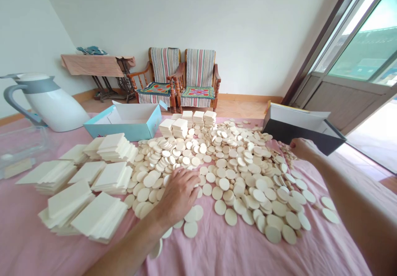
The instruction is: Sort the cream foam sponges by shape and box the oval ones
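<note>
My left hand [180, 193] rests palm down on pale round wooden discs [186, 160], its fingers bent slightly and a little apart, with no disc visibly gripped. Out to the right, my right hand [303, 148] is at the edge of the heap, in front of a dark box [291, 127]. Its fingers are curled together over small wooden pieces [287, 152]; whatever they hold is hidden. Larger discs [273, 234] spread across the pink cloth [217, 251] between and below the two hands. Left of my left hand, stacks of square wooden sheets [112, 176] lie in leaning piles.
Smaller square stacks [198, 118] stand behind the discs. A light blue open box [133, 131] is at the back left, beside a white jug [57, 102] and a clear plastic container [21, 152]. Two wooden chairs [198, 75] stand against the wall.
</note>
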A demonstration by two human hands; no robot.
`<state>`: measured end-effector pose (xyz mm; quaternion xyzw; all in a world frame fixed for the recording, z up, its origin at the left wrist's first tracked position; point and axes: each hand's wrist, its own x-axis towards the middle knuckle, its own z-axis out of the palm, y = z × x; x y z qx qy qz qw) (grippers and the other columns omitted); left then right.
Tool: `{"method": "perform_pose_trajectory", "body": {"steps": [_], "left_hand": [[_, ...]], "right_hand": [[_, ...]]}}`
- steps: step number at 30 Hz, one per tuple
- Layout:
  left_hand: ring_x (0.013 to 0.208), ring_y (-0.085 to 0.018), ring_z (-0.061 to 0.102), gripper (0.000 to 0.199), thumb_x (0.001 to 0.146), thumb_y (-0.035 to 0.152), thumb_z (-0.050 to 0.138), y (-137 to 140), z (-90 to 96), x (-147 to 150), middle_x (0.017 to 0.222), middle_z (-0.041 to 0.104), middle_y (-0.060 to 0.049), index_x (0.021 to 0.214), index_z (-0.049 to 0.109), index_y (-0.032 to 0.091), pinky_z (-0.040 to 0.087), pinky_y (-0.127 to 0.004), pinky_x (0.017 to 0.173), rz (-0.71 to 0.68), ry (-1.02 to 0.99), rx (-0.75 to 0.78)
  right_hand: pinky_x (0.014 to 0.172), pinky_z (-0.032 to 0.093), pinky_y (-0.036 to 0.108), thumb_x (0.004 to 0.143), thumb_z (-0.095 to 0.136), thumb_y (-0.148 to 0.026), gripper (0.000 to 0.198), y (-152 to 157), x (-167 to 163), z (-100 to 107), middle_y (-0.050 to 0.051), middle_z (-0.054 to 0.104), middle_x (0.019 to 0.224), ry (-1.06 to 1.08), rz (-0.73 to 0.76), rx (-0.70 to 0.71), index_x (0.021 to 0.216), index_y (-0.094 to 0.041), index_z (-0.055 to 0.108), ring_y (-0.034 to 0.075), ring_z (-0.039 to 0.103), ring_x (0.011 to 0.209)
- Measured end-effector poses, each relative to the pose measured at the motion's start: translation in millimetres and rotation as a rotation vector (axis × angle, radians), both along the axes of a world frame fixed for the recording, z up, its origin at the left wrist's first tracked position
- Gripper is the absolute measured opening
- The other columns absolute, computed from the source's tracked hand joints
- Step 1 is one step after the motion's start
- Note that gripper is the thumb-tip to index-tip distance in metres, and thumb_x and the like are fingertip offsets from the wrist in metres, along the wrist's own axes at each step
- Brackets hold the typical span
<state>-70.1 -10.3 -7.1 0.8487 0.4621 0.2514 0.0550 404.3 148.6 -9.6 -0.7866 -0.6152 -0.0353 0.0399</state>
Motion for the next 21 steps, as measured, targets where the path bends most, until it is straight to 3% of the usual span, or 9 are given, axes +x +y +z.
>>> {"method": "perform_pose_trajectory", "body": {"steps": [4,7,9,11,14,17,21], "left_hand": [[0.103,-0.019,0.055,0.013,0.083,0.014,0.056,-0.1,0.2,0.0,0.108,0.065,-0.001,0.091,0.063,0.021,0.033,-0.044,0.102,0.003,0.005,0.012],[0.103,-0.018,0.055,0.013,0.083,0.013,0.055,0.6,-0.1,0.3,0.106,0.066,-0.001,0.090,0.063,0.021,0.033,-0.043,0.102,0.003,0.012,0.023],[0.103,-0.018,0.055,0.014,0.084,0.013,0.055,1.1,-0.4,0.6,0.106,0.066,-0.001,0.091,0.063,0.021,0.033,-0.043,0.102,0.008,0.016,0.029],[0.103,-0.019,0.055,0.015,0.084,0.012,0.054,1.4,-0.5,1.0,0.108,0.065,-0.001,0.092,0.063,0.021,0.033,-0.043,0.101,0.013,0.022,0.032],[0.105,-0.019,0.055,0.018,0.085,0.011,0.053,1.0,0.4,0.9,0.111,0.065,-0.001,0.095,0.062,0.021,0.033,-0.044,0.102,0.015,0.027,0.034],[0.107,-0.020,0.055,0.024,0.085,0.009,0.051,-0.5,2.6,-0.2,0.115,0.064,-0.003,0.104,0.061,0.021,0.033,-0.044,0.102,0.030,0.018,0.056],[0.104,-0.020,0.055,0.023,0.083,0.006,0.049,-2.9,5.8,-3.5,0.113,0.063,-0.004,0.096,0.062,0.020,0.037,-0.042,0.099,0.078,0.028,0.114]], "right_hand": [[0.057,0.042,0.033,0.065,0.059,-0.017,0.009,1.4,7.5,-7.4,0.011,0.067,0.073,0.023,0.035,0.050,0.068,-0.021,0.066,0.025,0.062,0.069],[0.061,0.043,0.032,0.069,0.060,-0.023,0.019,-6.4,-9.8,5.6,0.014,0.069,0.087,0.011,0.036,0.140,0.084,-0.017,0.069,0.026,0.063,0.077],[0.064,0.044,0.032,0.073,0.057,-0.023,0.024,-21.3,-39.2,20.8,0.013,0.069,0.092,0.047,0.086,0.229,0.093,-0.016,0.069,0.025,0.064,0.080],[0.068,0.045,0.029,0.078,0.053,-0.021,0.025,-44.6,-81.7,36.7,0.009,0.070,0.087,0.151,0.226,0.266,0.097,-0.018,0.069,0.020,0.064,0.075],[0.065,0.046,0.025,0.083,0.052,-0.027,0.024,-88.2,-153.3,53.2,0.005,0.069,0.079,0.351,0.527,0.154,0.098,-0.020,0.069,0.014,0.062,0.066],[0.076,0.047,0.028,0.082,0.055,-0.025,0.028,-125.0,-208.3,56.3,0.007,0.068,0.099,0.412,0.826,0.025,0.108,-0.022,0.065,0.016,0.062,0.084],[0.087,0.044,0.041,0.078,0.063,-0.026,0.039,-142.9,-243.3,47.1,0.012,0.062,0.107,0.249,0.868,-0.037,0.116,-0.018,0.060,0.026,0.054,0.101]]}}
